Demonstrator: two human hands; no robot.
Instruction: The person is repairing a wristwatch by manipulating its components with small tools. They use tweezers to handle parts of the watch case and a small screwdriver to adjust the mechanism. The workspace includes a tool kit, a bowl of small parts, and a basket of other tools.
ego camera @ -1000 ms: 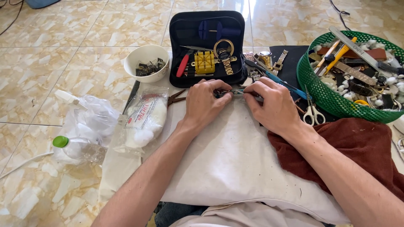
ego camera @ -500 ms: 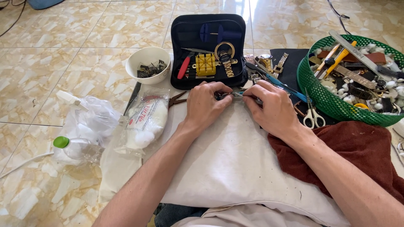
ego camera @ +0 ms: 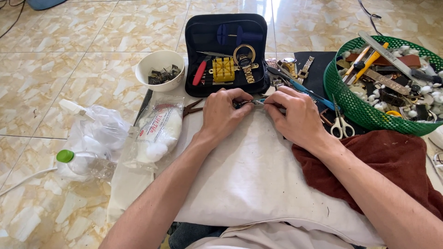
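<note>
A small metal piece (ego camera: 251, 102) sits at upper centre of the frame, between both hands. The left hand (ego camera: 224, 113) and right hand (ego camera: 295, 115) each pinch an end of it.

Bright, even daylight; glossy floor tiles (ego camera: 92, 69) show soft glare near the top edge. Shadows are short and soft under both forearms on the white cloth (ego camera: 249, 175). Focus is sharp throughout, with mild wide-angle stretching at the edges.

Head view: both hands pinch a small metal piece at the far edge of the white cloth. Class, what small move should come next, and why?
Probably steady the small metal piece with the left hand while the right hand works its tip. Both hands already meet over it on the white cloth, and the open tool case lies just beyond.
</note>
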